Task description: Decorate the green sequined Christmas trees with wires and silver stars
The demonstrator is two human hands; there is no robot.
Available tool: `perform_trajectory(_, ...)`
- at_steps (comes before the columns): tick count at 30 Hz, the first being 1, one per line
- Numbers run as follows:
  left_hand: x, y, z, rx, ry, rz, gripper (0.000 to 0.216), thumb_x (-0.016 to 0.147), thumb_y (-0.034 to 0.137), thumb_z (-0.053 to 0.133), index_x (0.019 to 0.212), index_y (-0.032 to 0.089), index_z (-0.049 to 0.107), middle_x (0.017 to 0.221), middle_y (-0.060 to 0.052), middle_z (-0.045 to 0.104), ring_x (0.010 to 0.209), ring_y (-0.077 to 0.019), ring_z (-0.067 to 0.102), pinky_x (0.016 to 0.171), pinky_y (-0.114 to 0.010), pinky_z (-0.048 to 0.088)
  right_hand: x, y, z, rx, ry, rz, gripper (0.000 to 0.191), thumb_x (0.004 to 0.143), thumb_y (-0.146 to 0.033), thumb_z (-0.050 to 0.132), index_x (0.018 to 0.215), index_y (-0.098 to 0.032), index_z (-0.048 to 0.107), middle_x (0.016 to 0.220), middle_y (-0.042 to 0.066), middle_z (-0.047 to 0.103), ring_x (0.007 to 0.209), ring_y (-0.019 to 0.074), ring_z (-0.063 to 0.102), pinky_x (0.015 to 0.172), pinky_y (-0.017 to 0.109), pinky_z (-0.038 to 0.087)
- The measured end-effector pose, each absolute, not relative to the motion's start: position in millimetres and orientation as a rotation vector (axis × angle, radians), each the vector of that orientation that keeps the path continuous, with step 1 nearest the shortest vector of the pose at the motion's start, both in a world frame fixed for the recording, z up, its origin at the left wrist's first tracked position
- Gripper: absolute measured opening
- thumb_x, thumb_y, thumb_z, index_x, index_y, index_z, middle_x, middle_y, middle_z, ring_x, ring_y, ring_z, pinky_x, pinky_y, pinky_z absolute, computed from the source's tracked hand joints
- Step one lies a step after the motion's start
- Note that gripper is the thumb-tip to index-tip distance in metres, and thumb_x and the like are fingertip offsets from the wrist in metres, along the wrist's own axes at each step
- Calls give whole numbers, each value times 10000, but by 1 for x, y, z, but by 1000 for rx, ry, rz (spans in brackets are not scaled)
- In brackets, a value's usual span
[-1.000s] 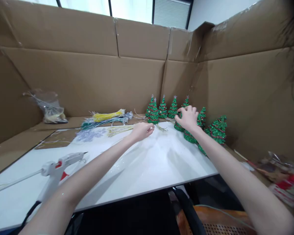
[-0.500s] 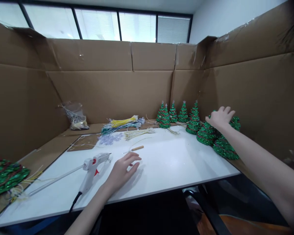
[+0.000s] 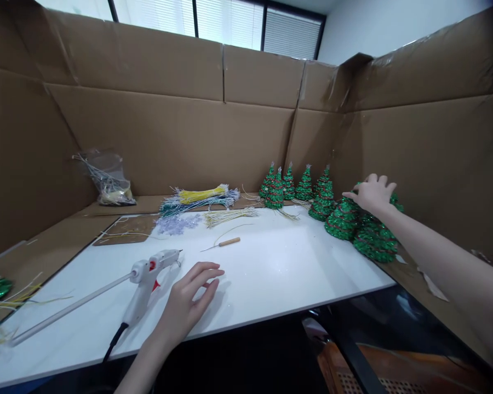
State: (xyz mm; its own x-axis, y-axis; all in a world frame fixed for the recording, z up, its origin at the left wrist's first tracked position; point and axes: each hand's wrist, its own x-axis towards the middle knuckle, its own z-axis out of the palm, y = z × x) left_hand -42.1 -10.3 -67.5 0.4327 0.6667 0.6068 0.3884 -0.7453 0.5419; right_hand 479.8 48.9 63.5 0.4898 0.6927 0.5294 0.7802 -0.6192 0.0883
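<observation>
1. R hand (image 3: 372, 195): up at tops of the green trees (image 3: 342, 220), palm down, fingers bent & spread; can't tell if it grips one or just touches.
2. Front tree (image 3: 376, 241) is directly below R hand, w/ its top hidden by hand. Other trees run off to the left of R hand, upright, toward cardboard wall (image 3: 168, 142).
3. L hand (image 3: 184, 298): holds nothing, fingers loosely curved & apart, over near part of white table (image 3: 279, 279).
4. Glue gun (image 3: 142, 293) lies nr L hand, on its left, nozzle pointing away from person.
5. Pick w/ wooden handle (image 3: 229, 241): beyond L hand, a bit right.
6. Farther past L hand: purple bits (image 3: 176, 224), pale stems (image 3: 230, 217), yellow bundle (image 3: 203, 193).
7. Plastic bag (image 3: 113, 180): far left of L hand, by wall.
</observation>
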Motion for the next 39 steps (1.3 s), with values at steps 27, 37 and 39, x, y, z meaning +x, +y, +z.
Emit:
perform_trajectory(27, -45, -14, -70, 2323, 945, 1291, 209, 974, 132, 509, 1047, 213, 688, 1065, -72, 676, 1004, -177, 647, 824, -276, 513, 245, 33, 99, -1552, -2106, -311, 307, 850, -518, 676, 793, -238, 789, 988, 78, 539, 1027, 295, 480, 845, 460, 373)
perform_trajectory(37, -46, -15, -71, 2327, 872, 1294, 224, 966, 91, 514, 1073, 188, 685, 1078, -76, 661, 999, -155, 639, 831, -254, 497, 218, 19, 87, -1450, -2264, -212, 256, 832, -468, 717, 752, -235, 786, 951, 64, 544, 975, 263, 471, 804, 407, 309)
perform_trajectory(39, -46, -16, -71, 2325, 868, 1287, 222, 965, 91, 515, 1074, 189, 683, 1082, -74, 661, 993, -152, 639, 829, -252, 496, 216, 16, 85, -1448, -2288, -207, 260, 843, -464, 708, 752, -234, 786, 945, 63, 549, 972, 258, 468, 804, 405, 301)
